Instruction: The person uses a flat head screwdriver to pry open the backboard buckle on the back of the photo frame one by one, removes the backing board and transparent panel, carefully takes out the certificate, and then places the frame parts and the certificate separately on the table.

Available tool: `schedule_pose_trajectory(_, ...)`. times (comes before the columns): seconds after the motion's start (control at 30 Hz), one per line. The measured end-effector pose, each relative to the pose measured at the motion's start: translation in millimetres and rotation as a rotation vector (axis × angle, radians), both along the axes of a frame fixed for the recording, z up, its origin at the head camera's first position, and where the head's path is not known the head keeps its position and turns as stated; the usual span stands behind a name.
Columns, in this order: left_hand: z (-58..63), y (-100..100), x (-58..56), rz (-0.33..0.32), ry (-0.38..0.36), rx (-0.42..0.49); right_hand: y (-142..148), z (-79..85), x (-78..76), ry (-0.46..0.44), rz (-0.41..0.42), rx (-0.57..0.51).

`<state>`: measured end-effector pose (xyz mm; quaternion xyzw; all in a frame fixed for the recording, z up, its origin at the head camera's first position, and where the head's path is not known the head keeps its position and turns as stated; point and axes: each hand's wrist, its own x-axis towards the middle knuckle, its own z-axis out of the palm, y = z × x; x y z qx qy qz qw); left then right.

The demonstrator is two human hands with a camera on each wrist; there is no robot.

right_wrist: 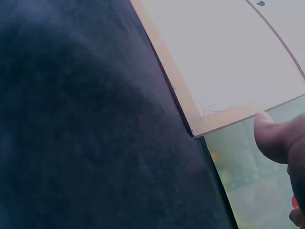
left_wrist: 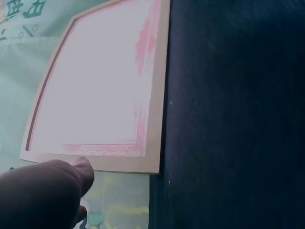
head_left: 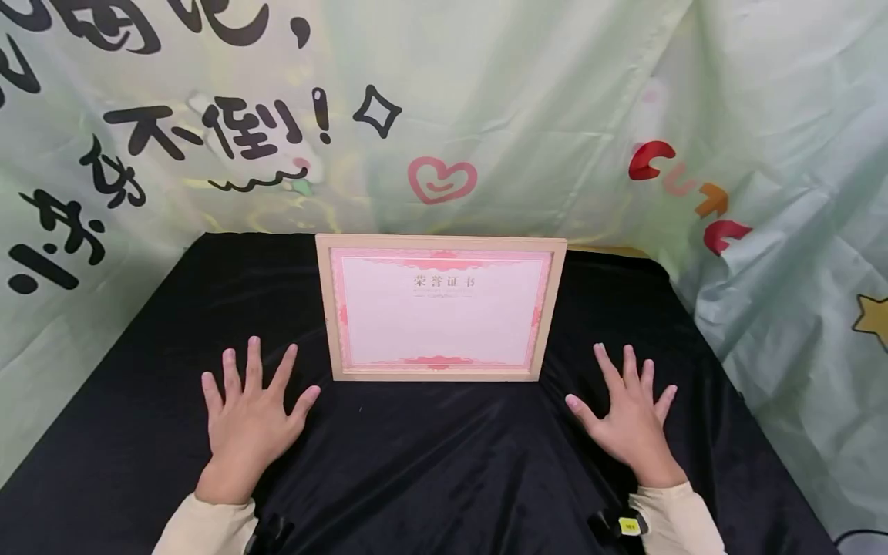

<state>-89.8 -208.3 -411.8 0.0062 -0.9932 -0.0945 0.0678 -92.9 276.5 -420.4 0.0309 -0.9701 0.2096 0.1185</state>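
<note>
Left hand point(head_left: 251, 422): spread, empty, marginally nearer, we judge.
Right hand point(head_left: 631, 422): spread, empty too.
Framed certificate point(head_left: 438, 324): there it stands on the desk point(head_left: 430, 455), ahead, between both hands, long axis left-to-right.

The head view is bright and evenly lit; both wrist views look hazy, with the framed certificate point(right_wrist: 219, 52) washed out and the left hand point(left_wrist: 45, 192) darkly shadowed.

Pink/wht framed cert. point(head_left: 440, 320), upright
</note>
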Motion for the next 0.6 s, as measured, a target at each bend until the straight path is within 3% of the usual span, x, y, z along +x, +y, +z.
schedule_pose_trajectory(0.17, 7.8, 2, -5.1, -0.048, 0.046, 0.055, 3, 8.1, -4.0, 0.015, 0.053, -0.153)
schedule_pose_trajectory(0.3, 17.5, 2, -17.8, -0.110, 0.072, 0.150, 5, 15.7, -17.2, 0.043, 0.086, -0.254)
schedule_pose_trajectory(0.43, 23.7, 2, -35.0, -0.150, 0.067, 0.318, 6, 20.0, -36.4, 0.030, 0.155, -0.433)
schedule_pose_trajectory(0.6, 23.8, 3, -53.2, -0.165, 0.099, 0.551, 2, 21.9, -59.2, -0.095, 0.271, -0.738)
